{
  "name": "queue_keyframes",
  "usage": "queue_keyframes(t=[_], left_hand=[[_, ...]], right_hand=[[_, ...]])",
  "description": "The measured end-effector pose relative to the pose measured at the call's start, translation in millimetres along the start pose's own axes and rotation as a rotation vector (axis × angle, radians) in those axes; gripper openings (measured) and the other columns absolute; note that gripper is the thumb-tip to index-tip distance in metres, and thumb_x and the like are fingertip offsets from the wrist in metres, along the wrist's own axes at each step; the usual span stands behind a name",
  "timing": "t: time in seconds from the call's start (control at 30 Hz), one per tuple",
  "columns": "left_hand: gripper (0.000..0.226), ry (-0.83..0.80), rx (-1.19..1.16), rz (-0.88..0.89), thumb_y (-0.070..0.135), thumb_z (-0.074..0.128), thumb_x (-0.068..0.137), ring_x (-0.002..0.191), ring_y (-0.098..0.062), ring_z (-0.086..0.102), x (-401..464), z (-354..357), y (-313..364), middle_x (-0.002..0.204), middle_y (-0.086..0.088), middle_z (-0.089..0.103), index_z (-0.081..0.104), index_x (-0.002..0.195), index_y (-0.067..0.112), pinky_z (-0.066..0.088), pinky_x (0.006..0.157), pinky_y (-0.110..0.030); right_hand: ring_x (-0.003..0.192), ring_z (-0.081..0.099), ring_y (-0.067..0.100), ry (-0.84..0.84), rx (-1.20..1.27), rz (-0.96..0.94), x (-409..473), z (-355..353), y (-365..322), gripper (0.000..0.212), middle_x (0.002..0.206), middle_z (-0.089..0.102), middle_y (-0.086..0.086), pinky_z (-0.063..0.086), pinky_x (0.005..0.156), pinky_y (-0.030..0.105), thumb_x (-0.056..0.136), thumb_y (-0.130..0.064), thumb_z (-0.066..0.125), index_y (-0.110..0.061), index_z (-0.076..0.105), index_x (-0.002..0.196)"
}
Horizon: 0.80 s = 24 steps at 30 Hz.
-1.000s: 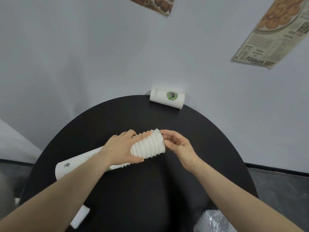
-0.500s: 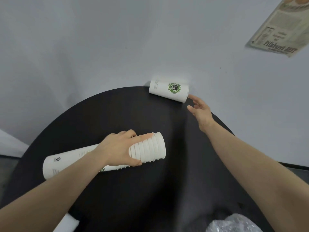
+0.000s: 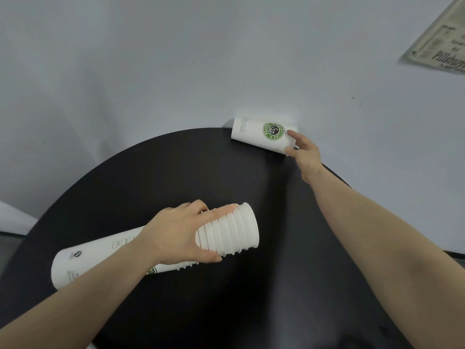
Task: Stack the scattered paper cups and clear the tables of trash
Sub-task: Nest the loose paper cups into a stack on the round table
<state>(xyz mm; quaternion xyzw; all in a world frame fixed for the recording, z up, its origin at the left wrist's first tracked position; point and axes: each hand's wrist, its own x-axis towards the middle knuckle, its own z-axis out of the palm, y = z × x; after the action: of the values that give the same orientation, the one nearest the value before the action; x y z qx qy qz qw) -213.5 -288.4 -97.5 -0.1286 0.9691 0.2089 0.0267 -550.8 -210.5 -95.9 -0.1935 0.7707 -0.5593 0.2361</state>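
- Nearest the camera, two bare forearms reach out over a round black table (image 3: 156,172) whose dark top fills the lower half of the view.
- The left hand (image 3: 176,235) is wrapped around a long stack of nested white paper cups (image 3: 226,230), thumb underneath on the near side and fingers laid over the top.
- That stack lies on its side across the near-left part of the table, and whether it rests on the tabletop or is held just above it cannot be told. Its ribbed rims point right and its closed base points toward the left edge. Small printed marks show on the outermost cup near the base, and a bit of green logo shows below the wrist.
- Farther back, the right hand (image 3: 303,153) stretches to the far edge of the table. Its fingers are spread apart, with fingertips touching the rim end of a single white paper cup with a round green coffee logo (image 3: 261,136). They are not yet closed round it.
- This single cup lies on its side at the table's far rim, just against the pale grey wall (image 3: 176,59), well apart from the stack, with its open end toward the right hand.
- Farthest away, a newspaper-style poster (image 3: 442,46) hangs tilted on the wall in the top right corner.
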Motion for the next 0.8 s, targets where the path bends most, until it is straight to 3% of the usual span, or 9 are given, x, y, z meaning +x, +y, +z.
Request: queue_keyframes(t=[0.1,0.17,0.23,0.33,0.47,0.63,0.8], left_hand=[[0.093,-0.003,-0.001,-0.004,0.087,0.040,0.066,0.099,0.000,0.041,1,0,-1,0.116,0.021,0.037,-0.024,0.130,0.067,0.046,0.079,-0.023],[0.092,-0.001,-0.002,-0.004,0.087,0.039,0.065,0.099,0.000,0.041,1,0,0,0.115,0.021,0.037,-0.025,0.129,0.068,0.045,0.079,-0.023],[0.092,0.002,-0.003,-0.009,0.088,0.038,0.065,0.100,0.000,0.041,0,0,1,0.115,0.022,0.037,-0.026,0.128,0.068,0.045,0.079,-0.023],[0.092,0.016,0.004,-0.025,0.089,0.037,0.063,0.100,-0.001,0.042,-1,-1,4,0.115,0.022,0.038,-0.028,0.126,0.068,0.045,0.079,-0.023],[0.092,0.024,0.033,-0.059,0.090,0.033,0.061,0.092,-0.003,0.045,0,-2,9,0.113,0.023,0.039,-0.031,0.124,0.068,0.039,0.065,-0.022],[0.096,0.003,0.095,-0.113,0.091,0.031,0.059,0.088,-0.007,0.052,2,-3,12,0.110,0.019,0.043,-0.024,0.133,0.063,0.035,0.060,-0.025],[0.095,-0.077,0.100,-0.105,0.088,0.038,0.064,0.089,-0.007,0.050,1,-9,14,0.103,0.016,0.038,-0.018,0.137,0.061,0.036,0.061,-0.024]], right_hand=[[0.082,0.052,-0.002,0.026,0.009,-0.012,0,7,-2,0.050,0.097,0.057,-0.006,0.044,0.070,0.003,0.080,0.012,0.060,-0.014,0.062,0.123],[0.078,0.055,0.001,0.058,0.041,-0.015,-1,13,-2,0.049,0.091,0.059,-0.004,0.044,0.064,0.005,0.077,0.016,0.059,-0.011,0.064,0.118],[0.079,0.059,0.005,0.093,0.067,-0.017,-5,17,-1,0.048,0.094,0.063,0.001,0.047,0.066,0.009,0.077,0.019,0.056,-0.010,0.066,0.114],[0.095,0.061,0.015,0.119,0.113,-0.008,-12,19,-1,0.047,0.108,0.065,0.007,0.051,0.083,0.020,0.078,0.021,0.051,-0.011,0.066,0.109],[0.095,0.063,0.012,0.129,0.179,0.034,-32,10,-7,0.047,0.110,0.065,0.003,0.054,0.077,0.019,0.083,0.019,0.049,-0.013,0.064,0.114],[0.110,0.060,0.023,0.109,0.251,0.101,-72,-17,-16,0.045,0.118,0.063,0.005,0.050,0.096,0.038,0.088,0.017,0.048,-0.017,0.064,0.114],[0.106,0.062,0.021,0.111,0.324,0.142,-120,-60,-24,0.044,0.117,0.065,0.003,0.054,0.073,0.030,0.089,0.014,0.049,-0.024,0.067,0.102]])
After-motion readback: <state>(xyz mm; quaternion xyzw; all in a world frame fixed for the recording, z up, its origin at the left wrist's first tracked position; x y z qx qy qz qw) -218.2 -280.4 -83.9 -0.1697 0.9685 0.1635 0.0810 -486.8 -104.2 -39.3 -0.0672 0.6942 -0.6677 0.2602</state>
